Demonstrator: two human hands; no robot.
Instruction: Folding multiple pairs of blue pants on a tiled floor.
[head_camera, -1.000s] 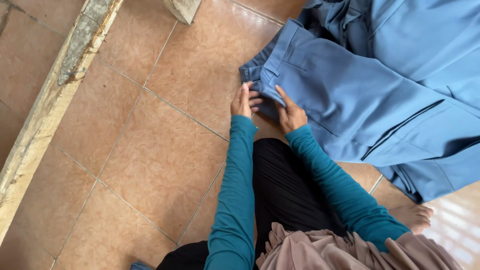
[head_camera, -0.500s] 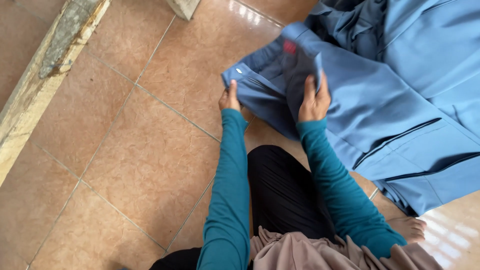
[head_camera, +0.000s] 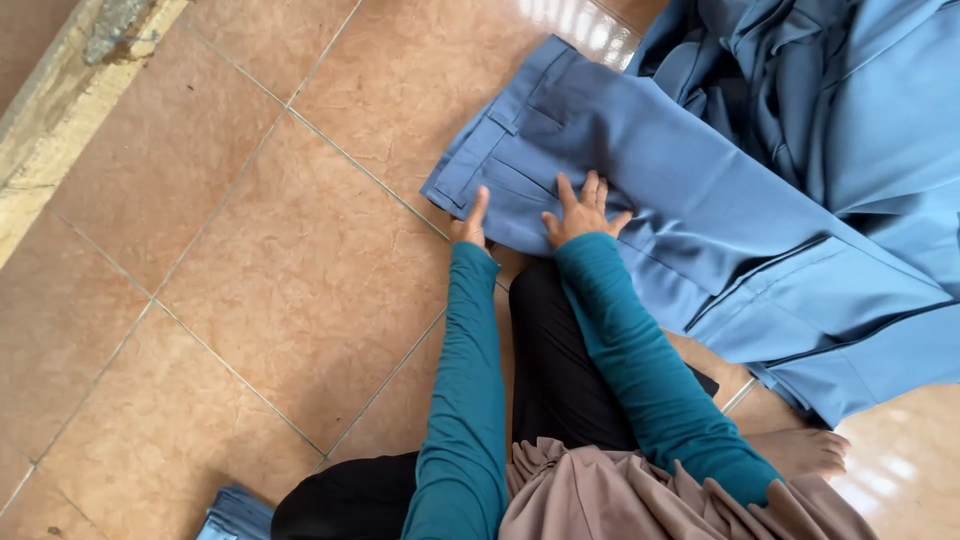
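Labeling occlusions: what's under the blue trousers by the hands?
The blue trousers lie flat on the tiled floor; bare tile shows around the waistband. The right hand presses on top, the left hand at the edge. Anything beneath the fabric is hidden.

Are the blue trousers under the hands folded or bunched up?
Folded flat: the blue trousers lie smooth on the tiled floor, right hand pressed on them, left hand at their edge.

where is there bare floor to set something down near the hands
Free: brown tiled floor between the stone curb and the left hand. Crowded: to the right, the blue folded trousers under the right hand and the heaped blue cloth.
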